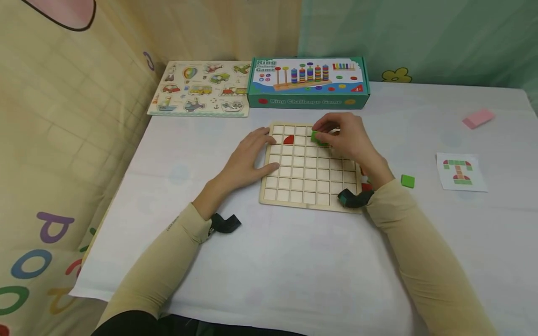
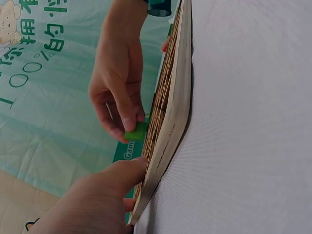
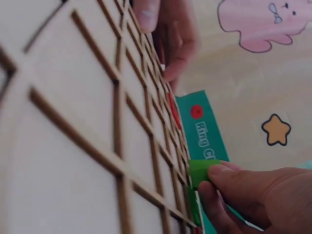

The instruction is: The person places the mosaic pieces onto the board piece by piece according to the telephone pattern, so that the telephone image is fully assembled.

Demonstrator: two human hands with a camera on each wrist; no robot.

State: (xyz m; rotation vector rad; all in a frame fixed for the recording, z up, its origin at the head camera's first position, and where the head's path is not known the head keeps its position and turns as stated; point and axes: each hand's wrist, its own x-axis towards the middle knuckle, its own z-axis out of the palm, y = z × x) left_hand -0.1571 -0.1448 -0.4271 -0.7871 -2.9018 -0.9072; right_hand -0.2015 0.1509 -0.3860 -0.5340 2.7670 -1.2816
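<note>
Counter (image 1: 294, 266): white
Right hand (image 1: 350, 140): pinches green block (image 3: 199, 170) over grid board (image 1: 311, 162), hiding some cells
Left hand (image 1: 245, 158): fingers extended, touching board
Beyond hands: game box (image 1: 308, 101), puzzle (image 1: 201, 100)
Right of them: loose tile (image 1: 407, 181), card (image 1: 449, 179)

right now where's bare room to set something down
Bare: tabletop between left sleeve and right sleeve, in front of grid board; also between game box and pink block. Crowded: grid board's right side, by the right hand and tiles.

A picture puzzle board (image 1: 201, 100) lies beside a green Ring Challenge Game box (image 1: 308, 101).
</note>
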